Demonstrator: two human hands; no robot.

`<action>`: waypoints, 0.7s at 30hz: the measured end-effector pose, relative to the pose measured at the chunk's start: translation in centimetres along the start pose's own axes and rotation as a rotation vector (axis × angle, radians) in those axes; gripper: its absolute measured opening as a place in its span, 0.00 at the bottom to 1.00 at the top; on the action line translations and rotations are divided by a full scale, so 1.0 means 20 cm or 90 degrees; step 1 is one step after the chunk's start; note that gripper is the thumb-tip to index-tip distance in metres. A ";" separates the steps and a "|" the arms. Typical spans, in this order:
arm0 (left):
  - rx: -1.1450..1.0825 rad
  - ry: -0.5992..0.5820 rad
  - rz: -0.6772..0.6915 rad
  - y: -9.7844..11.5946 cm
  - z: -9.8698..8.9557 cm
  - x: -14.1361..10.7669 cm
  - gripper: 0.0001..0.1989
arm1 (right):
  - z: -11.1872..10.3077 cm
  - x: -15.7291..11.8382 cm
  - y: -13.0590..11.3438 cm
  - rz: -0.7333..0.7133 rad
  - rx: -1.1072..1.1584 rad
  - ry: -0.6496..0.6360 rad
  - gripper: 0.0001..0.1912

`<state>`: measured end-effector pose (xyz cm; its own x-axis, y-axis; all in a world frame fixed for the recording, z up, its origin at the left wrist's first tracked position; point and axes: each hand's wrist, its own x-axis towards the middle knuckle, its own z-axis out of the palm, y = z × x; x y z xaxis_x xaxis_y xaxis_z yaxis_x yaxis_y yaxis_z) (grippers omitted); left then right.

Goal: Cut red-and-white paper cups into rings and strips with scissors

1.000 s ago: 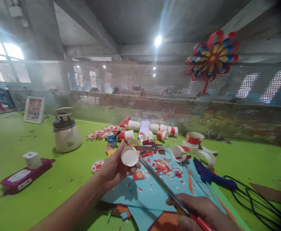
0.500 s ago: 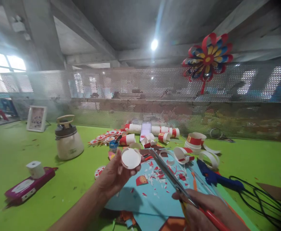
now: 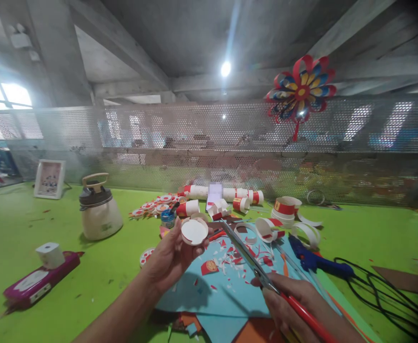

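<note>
My left hand (image 3: 171, 255) holds a small round white paper cup piece (image 3: 194, 232), its open side facing me, fingers wrapped around its rim. In my right hand (image 3: 294, 302) is a long metal tool with a red handle (image 3: 307, 317), which looks like scissors; its blades (image 3: 242, 250) point up and left, a little right of the cup piece and not touching it. Below both hands lies blue paper (image 3: 230, 300) scattered with red and white scraps (image 3: 209, 267). Part of the right hand's grip is hidden at the bottom edge.
A blue glue gun (image 3: 312, 261) with a black cable lies right. Cut paper cups (image 3: 285, 209), a blue jar (image 3: 168, 218) and a phone (image 3: 215, 194) stand behind. Left are a jug (image 3: 100, 214), a purple power strip (image 3: 42, 281) and a picture frame (image 3: 50, 179).
The view has shifted slightly, so most things sit a little further left. The cup piece is tilted a bit differently in my left hand. My right hand still holds the tool.
</note>
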<state>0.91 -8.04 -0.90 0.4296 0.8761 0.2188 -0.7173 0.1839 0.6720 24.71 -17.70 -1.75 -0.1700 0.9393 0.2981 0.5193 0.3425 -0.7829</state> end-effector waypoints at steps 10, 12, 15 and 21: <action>0.335 -0.003 0.059 0.00 -0.05 0.02 0.23 | -0.01 0.04 0.06 -0.002 -0.074 -0.048 0.22; 0.400 -0.003 0.071 -0.01 -0.07 0.03 0.25 | 0.00 0.05 0.07 -0.022 -0.114 -0.046 0.21; 0.504 -0.012 0.067 -0.02 -0.10 0.04 0.25 | 0.00 0.06 0.08 -0.027 -0.138 -0.010 0.20; 0.701 -0.014 0.096 -0.04 -0.13 0.04 0.24 | -0.01 0.06 0.09 0.013 -0.114 0.054 0.23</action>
<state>0.43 -6.33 -3.05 0.3959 0.8464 0.3562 0.1120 -0.4295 0.8961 25.67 -15.87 -2.64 -0.0915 0.9381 0.3340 0.6634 0.3075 -0.6822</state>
